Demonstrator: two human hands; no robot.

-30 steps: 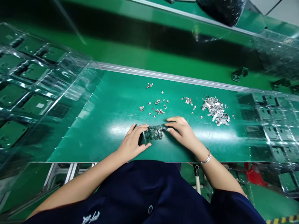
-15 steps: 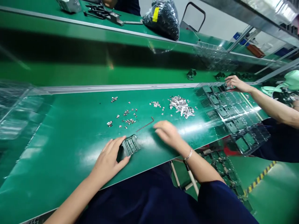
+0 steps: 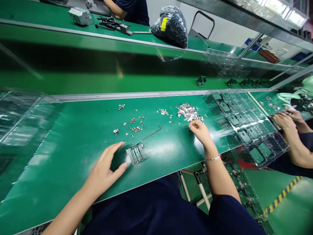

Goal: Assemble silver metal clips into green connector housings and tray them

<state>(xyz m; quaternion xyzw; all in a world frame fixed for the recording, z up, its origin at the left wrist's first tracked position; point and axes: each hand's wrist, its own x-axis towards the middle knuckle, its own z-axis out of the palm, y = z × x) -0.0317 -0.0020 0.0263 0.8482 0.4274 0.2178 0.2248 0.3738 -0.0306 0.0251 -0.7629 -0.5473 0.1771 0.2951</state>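
A small grey-green slotted metal part (image 3: 136, 153) lies on the green table, just right of my left hand (image 3: 107, 164). That hand is open, thumb and fingers apart, with a small gap to the part. My right hand (image 3: 198, 129) is at the near edge of a heap of small silver metal pieces (image 3: 187, 112), its fingers curled together; whether a piece is between them is hidden. An L-shaped hex key (image 3: 152, 132) rests on the table between my hands. Beyond it lie scattered small silver pieces (image 3: 136, 129).
At right, a clear plastic tray (image 3: 241, 122) holds several grey-green parts. A co-worker's hands (image 3: 286, 119) are beyond its right side. Clear plastic trays (image 3: 22, 114) stand at far left. A rail (image 3: 129, 95) runs along the table's back. A black bag (image 3: 171, 29) sits on the far bench.
My left hand has let go of the slotted part and drawn back left. My right hand has moved right to the silver heap. The co-worker's hand has left the tray's back edge.
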